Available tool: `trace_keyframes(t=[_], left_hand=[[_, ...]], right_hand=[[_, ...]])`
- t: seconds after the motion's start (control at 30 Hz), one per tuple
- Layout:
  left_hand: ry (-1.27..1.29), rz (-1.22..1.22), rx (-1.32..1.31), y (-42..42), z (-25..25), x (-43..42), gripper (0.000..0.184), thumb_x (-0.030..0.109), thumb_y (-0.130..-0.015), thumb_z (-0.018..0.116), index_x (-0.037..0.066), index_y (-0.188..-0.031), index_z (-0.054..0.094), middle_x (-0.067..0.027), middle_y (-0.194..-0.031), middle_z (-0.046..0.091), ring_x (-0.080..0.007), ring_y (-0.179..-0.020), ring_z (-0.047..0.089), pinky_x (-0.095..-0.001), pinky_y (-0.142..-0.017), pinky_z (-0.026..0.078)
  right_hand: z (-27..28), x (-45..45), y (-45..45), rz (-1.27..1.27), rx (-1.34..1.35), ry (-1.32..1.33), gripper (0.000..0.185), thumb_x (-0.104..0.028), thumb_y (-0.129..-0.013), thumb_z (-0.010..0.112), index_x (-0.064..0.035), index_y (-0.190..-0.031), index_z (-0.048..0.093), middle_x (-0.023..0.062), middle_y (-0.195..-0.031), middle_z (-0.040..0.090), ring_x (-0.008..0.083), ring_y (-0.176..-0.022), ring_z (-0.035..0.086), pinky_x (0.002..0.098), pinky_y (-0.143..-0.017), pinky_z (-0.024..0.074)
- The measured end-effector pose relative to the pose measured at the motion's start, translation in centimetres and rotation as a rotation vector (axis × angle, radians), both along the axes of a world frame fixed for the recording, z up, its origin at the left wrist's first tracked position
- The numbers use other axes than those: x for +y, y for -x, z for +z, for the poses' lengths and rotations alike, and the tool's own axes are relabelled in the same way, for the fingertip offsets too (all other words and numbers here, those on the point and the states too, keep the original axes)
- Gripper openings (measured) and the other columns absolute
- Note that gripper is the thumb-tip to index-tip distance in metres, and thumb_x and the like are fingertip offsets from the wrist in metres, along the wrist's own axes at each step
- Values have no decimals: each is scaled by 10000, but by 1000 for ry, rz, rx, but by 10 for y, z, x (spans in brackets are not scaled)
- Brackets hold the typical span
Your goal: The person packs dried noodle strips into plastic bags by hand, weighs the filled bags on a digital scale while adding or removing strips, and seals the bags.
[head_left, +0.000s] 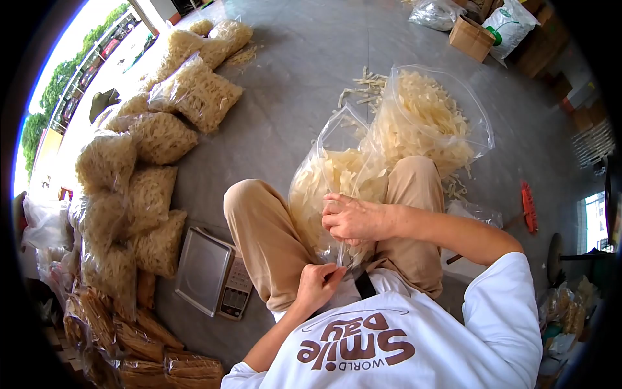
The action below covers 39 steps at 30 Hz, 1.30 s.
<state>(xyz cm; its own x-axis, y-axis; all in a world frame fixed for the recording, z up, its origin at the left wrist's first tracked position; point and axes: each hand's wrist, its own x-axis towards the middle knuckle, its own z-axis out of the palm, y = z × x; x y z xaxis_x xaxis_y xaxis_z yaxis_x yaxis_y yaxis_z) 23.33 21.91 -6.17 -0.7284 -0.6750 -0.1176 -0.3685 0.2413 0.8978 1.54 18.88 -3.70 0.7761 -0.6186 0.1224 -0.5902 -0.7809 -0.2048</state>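
Observation:
Between my knees stands a clear plastic bag [337, 178] filled with flat, pale yellow dried strips. My right hand [356, 217] reaches across from the right, fingers closed on the gathered plastic at the bag's near side. Lower down, by my waist, my left hand [317, 285] pinches the end of the same plastic between thumb and fingers. The plastic runs taut between the two hands. Just beyond the bag, a larger open clear bag [431, 120] holds more of the loose strips, and some have spilled onto the floor around it.
A digital scale [206, 272] sits on the floor by my left leg. Filled bags [194, 94] are piled along the left, with bundles of brown sticks [129, 337] below them. At the upper right are a cardboard box [471, 39] and a white sack [512, 29]. A red brush [529, 207] lies right.

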Motion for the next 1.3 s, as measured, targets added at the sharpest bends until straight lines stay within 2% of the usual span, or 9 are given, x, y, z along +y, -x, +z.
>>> trace_keyframes(t=[0.13, 0.3, 0.43, 0.47, 0.6, 0.7, 0.8, 1.0, 1.3], left_hand=[[-3, 3, -14, 0, -1, -2, 255, 160, -815, 640, -12, -637, 577, -160, -474, 448, -308, -414, 455, -369, -431, 366], [166, -37, -214, 17, 23, -26, 332, 286, -777, 685, 6, -632, 582, -101, -511, 539, -307, -473, 523, -374, -474, 421], [253, -18, -230, 37, 6, -33, 241, 218, -757, 668, 15, -644, 605, -123, -548, 567, -322, -520, 553, -390, -498, 431], [232, -24, -174, 38, 4, -34, 195, 173, -759, 649, 15, -652, 610, -139, -551, 560, -330, -520, 550, -398, -497, 427], [155, -29, -53, 29, 1, -26, 187, 156, -764, 646, 14, -647, 610, -150, -535, 538, -327, -504, 543, -400, -493, 423], [150, -50, -49, 20, -2, -13, 196, 139, -764, 651, 9, -628, 595, -164, -512, 506, -322, -472, 523, -394, -480, 410], [79, -6, 84, 19, -14, -7, 185, 96, -797, 655, -46, -686, 611, -135, -457, 425, -189, -376, 360, -326, -409, 319], [-8, -16, 59, 24, -11, -11, 206, 98, -806, 646, -54, -675, 597, -107, -452, 411, -136, -403, 343, -311, -412, 303], [-112, 19, 58, 25, -5, -14, 267, 98, -817, 631, -59, -633, 517, -70, -477, 359, -107, -466, 287, -308, -426, 276]], right_hand=[[0, -2, 2, -27, 50, 137, 99, -155, -614, 641, -85, -684, 639, 0, -885, 552, 172, -1040, 488, 410, -1096, 254], [3, 0, 3, -51, 48, 194, 123, -162, -597, 646, -72, -682, 645, 12, -864, 568, 180, -1025, 502, 401, -1098, 265], [6, -1, 3, -49, 118, 249, 102, -163, -613, 647, -79, -671, 649, 11, -860, 573, 180, -1006, 513, 406, -1096, 269], [10, 0, 5, -70, 93, 163, 122, -155, -608, 665, -83, -706, 665, 8, -863, 583, 178, -1001, 519, 403, -1083, 283], [19, 11, 3, -80, -25, 30, 133, -142, -631, 660, -89, -753, 670, 8, -848, 585, 180, -988, 528, 405, -1071, 296], [11, 17, -2, -23, -18, 67, 112, -138, -659, 638, -97, -761, 653, 15, -834, 571, 185, -987, 529, 419, -1081, 276], [9, 20, -3, -4, 106, 157, 90, -159, -690, 610, -116, -765, 633, 15, -846, 555, 186, -990, 528, 433, -1098, 243], [0, 9, 12, -15, 313, 400, 86, -178, -727, 567, -138, -784, 618, 0, -913, 536, 175, -1043, 500, 443, -1119, 191], [-4, 2, 19, -87, 337, 382, 159, -163, -748, 557, -128, -898, 597, 23, -1024, 517, 209, -1143, 466, 449, -1121, 182]])
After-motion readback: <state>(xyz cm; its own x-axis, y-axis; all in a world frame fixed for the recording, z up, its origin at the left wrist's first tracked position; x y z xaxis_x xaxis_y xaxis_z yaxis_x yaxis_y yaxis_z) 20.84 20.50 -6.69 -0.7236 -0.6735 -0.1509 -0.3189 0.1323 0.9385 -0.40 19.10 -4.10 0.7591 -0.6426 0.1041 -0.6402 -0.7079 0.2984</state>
